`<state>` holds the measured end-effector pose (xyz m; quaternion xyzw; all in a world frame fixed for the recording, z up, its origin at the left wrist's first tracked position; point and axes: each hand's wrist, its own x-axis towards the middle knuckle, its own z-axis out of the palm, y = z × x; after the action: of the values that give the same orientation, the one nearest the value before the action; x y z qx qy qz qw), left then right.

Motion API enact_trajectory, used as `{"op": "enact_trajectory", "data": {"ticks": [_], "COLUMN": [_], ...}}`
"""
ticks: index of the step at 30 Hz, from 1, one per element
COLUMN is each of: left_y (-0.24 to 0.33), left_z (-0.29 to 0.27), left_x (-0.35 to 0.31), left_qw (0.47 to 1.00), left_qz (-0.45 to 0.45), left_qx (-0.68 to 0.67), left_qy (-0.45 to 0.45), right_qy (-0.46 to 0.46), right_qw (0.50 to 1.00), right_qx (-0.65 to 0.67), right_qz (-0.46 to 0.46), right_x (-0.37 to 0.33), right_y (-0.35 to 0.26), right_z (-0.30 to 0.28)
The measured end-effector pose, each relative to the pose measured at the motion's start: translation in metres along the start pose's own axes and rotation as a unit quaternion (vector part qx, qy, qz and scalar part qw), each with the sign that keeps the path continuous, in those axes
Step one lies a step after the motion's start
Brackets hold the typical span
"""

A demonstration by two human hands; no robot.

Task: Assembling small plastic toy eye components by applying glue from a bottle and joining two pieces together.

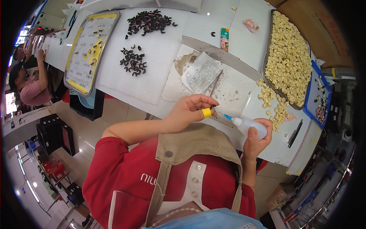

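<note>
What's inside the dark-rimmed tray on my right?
The tray holds a heap of small, pale yellow pieces. They cover its bottom, so whatever lies beneath the top layer cannot be seen.

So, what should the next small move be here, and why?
Probably a slight advance of the squeeze bottle in the right hand, bringing its blue nozzle to the dark curved piece. The left hand holds that piece at its fingertips, and the nozzle points toward it; whether the tip touches is too small to tell.
</note>
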<state>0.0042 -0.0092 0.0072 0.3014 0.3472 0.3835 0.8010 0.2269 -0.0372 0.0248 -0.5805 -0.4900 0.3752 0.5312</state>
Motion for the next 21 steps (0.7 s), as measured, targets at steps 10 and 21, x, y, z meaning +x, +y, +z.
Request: {"op": "enact_trajectory", "data": {"ticks": [10, 21], "left_y": [0.0, -0.005], "left_z": [-0.002, -0.006], "left_x": [-0.001, -0.002], "left_qw": [1.0, 0.999], "left_qz": [-0.023, -0.001], "left_qx": [-0.01, -0.009], "left_qy": [-0.013, -0.033], "right_qy": [-0.024, -0.041], "right_qw": [0.996, 0.994], "right_qx": [-0.053, -0.087], "right_qz": [-0.061, -0.055], "right_x": [0.006, 0.004], "right_y": [-0.006, -0.014], "right_z": [-0.006, -0.004]}}
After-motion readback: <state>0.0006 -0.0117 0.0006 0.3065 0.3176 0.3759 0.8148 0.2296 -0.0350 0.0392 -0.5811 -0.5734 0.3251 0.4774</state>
